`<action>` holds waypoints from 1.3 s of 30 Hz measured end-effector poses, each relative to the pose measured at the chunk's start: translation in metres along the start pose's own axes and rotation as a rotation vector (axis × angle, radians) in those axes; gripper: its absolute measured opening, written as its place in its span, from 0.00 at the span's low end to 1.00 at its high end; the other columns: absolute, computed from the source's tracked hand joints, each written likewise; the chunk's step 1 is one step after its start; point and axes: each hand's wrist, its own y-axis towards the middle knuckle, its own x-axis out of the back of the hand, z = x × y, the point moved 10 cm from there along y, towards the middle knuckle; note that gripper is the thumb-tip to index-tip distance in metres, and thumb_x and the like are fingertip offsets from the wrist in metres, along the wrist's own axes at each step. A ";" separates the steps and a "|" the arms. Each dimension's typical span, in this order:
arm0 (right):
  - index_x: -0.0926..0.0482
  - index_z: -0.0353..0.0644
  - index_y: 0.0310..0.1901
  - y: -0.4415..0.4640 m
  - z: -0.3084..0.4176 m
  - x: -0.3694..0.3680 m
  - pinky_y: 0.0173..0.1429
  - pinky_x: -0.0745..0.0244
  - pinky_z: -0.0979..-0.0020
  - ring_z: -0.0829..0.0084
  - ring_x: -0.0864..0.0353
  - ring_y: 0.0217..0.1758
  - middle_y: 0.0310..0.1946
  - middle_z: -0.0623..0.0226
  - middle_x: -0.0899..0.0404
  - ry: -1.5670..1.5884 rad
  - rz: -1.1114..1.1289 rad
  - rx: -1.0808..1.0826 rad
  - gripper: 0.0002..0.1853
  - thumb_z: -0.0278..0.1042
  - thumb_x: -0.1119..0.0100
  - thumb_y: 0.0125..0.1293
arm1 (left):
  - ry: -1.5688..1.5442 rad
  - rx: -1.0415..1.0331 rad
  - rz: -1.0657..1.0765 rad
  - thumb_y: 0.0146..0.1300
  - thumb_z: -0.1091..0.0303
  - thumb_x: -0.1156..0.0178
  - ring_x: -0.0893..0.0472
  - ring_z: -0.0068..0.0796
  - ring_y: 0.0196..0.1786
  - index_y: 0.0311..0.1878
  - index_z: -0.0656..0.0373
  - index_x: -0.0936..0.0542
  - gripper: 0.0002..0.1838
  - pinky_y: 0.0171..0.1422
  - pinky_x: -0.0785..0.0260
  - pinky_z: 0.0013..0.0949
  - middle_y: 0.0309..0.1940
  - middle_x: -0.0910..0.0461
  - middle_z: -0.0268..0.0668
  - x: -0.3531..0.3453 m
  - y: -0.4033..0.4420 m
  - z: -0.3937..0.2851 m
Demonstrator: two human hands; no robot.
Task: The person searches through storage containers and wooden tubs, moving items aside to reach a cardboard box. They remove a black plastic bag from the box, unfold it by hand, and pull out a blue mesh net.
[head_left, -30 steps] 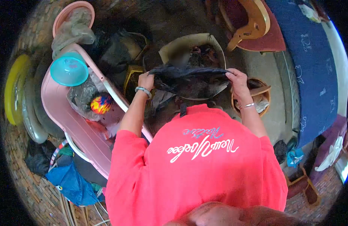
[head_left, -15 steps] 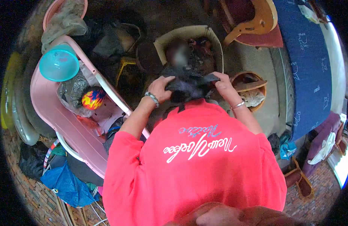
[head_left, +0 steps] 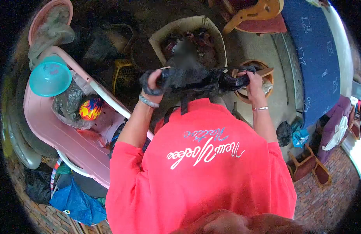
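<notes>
A thin, dark black bag (head_left: 194, 79) is stretched sideways in front of the red shirt, bunched at both ends. Its left end is wrapped round my left hand (head_left: 154, 84), whose fingers are closed on it. My right hand (head_left: 254, 81) grips the other end, the fingers curled round the black material. Just beyond the bag stands a pale open container (head_left: 159, 42) with dark reddish things inside, partly hidden by a blurred patch. Beside my right hand is a round wooden-rimmed basket (head_left: 271, 74) holding something whitish.
On the left is a pink tub (head_left: 42, 113) with a turquoise bowl (head_left: 50, 76), plastic bags and a colourful ball (head_left: 90, 108). A yellow crate (head_left: 120, 74) stands beyond it. Wooden chair parts (head_left: 258, 13) and a blue mattress (head_left: 315, 58) are at the right.
The bag went from stretched wide to gathered between closer hands. Now the hands are apart again, with the bag bunched and wrapped round them. The view has shifted a little.
</notes>
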 end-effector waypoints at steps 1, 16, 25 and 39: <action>0.22 0.37 0.40 0.007 -0.001 0.013 0.38 0.30 0.76 0.78 0.24 0.33 0.30 0.71 0.23 -0.065 -0.042 0.027 0.10 0.34 0.49 0.63 | -0.278 0.242 0.018 0.58 0.69 0.41 0.21 0.33 0.46 0.53 0.65 0.26 0.20 0.58 0.32 0.32 0.42 0.20 0.40 -0.011 0.005 -0.020; 0.22 0.39 0.38 -0.032 0.003 -0.146 0.44 0.27 0.62 0.54 0.21 0.38 0.32 0.56 0.21 -0.844 0.410 0.774 0.08 0.30 0.45 0.58 | -0.298 0.431 0.247 0.62 0.62 0.49 0.24 0.25 0.45 0.47 0.67 0.22 0.18 0.55 0.38 0.29 0.39 0.19 0.37 -0.072 0.032 -0.136; 0.21 0.32 0.37 -0.046 -0.111 -0.153 0.47 0.28 0.56 0.48 0.22 0.41 0.34 0.45 0.21 -1.154 1.052 0.373 0.17 0.40 0.46 0.56 | 0.223 -0.075 -0.092 0.69 0.58 0.60 0.29 0.31 0.58 0.66 0.63 0.38 0.27 0.64 0.42 0.32 0.63 0.34 0.43 -0.027 0.036 -0.215; 0.21 0.36 0.43 -0.020 -0.065 -0.232 0.52 0.29 0.61 0.57 0.22 0.45 0.40 0.54 0.19 -1.329 0.762 0.490 0.19 0.40 0.47 0.55 | -0.557 0.087 0.086 0.69 0.46 0.63 0.28 0.39 0.57 0.70 0.64 0.49 0.35 0.62 0.36 0.38 0.63 0.39 0.55 -0.072 0.018 -0.274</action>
